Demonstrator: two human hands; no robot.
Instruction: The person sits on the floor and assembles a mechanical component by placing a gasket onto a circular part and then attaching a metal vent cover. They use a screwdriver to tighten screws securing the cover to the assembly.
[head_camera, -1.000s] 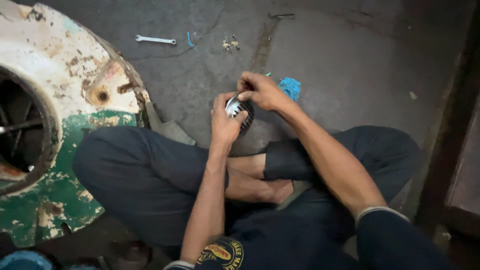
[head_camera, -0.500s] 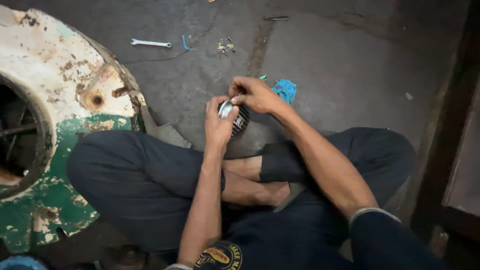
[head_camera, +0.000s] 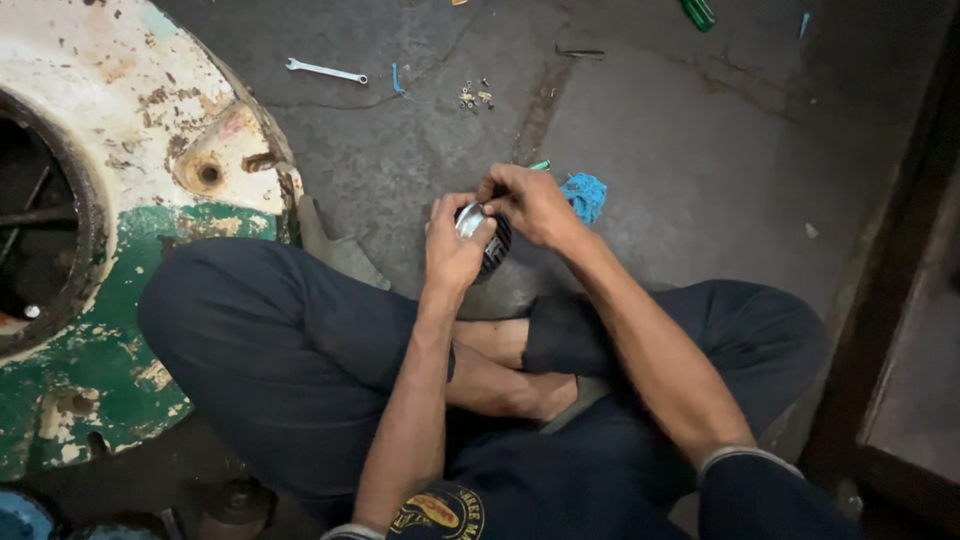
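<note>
At frame centre the left hand (head_camera: 452, 245) grips a small round ribbed metal part (head_camera: 484, 236) while the right hand (head_camera: 530, 203) pinches at its top; judged mid-assembly, since the loose screws (head_camera: 472, 97) and spanner (head_camera: 325, 70) lie unused on the floor (head_camera: 680, 170), upper middle

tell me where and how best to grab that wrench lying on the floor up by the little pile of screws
Grip the wrench at mid-shank, coming straight down from above. It lies flat on the concrete floor, long and thin, running left to right, so fingers should pinch across its narrow width. Both ends look wider, and the space around it is free of the screws.
</note>
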